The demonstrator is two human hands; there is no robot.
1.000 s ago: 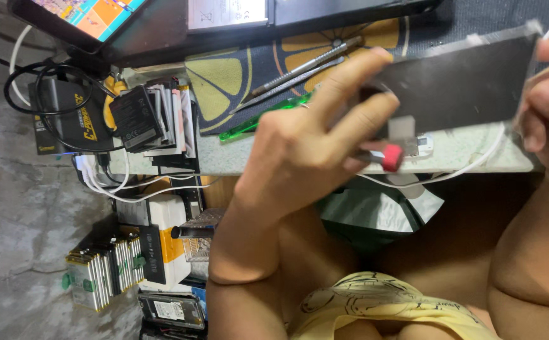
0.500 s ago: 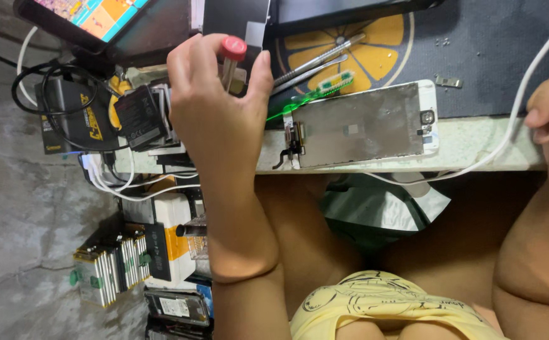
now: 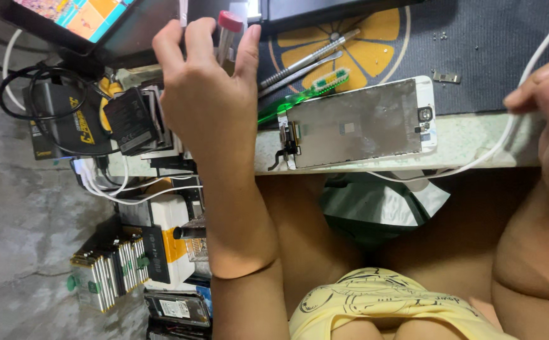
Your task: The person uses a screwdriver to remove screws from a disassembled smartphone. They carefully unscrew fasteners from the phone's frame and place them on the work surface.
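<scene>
Grey concrete floor (image 3: pixel 16 208) lies below the tabletop (image 3: pixel 476 141) edge, w/ boxes stacked at 7 o'clock. On the dark mat we have the phone screen assy (image 3: pixel 359 123), back side up, flat at the near edge for access. Our left hand (image 3: pixel 205 94), at 11 o'clock of it, has its fingers curled round a small red-capped tube (image 3: pixel 227 38), cap away from us. Our right hand (image 3: pixel 548 104), at 3 o'clock, pinches the white cable (image 3: pixel 476 165), fingers pressed together. Metal tools and a green brush (image 3: pixel 299 94) lie just beyond the assy.
</scene>
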